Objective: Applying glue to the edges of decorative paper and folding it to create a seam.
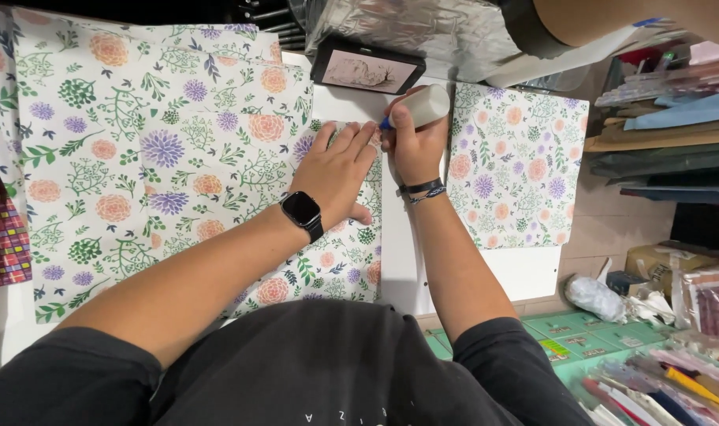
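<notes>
Bright even overhead light, soft shadows, wide-angle edge distortion

There are two bare hands, the left hand (pixel 337 170) and the right hand (pixel 415 142). One white glue stick with a blue tip (pixel 419 107) is visible. I count one black smartwatch (pixel 302 211), one dark picture frame (pixel 366 69) and two separate floral paper sheets, the large floral sheet (pixel 139 150) and the small floral sheet (pixel 517 166).

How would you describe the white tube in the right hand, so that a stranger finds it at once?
Start at the white table covered with floral paper sheets. Between the big sheet and the smaller floral sheet, the right hand grips a glue stick. It is the only plain white cylinder, with a blue tip pointing left.
</notes>
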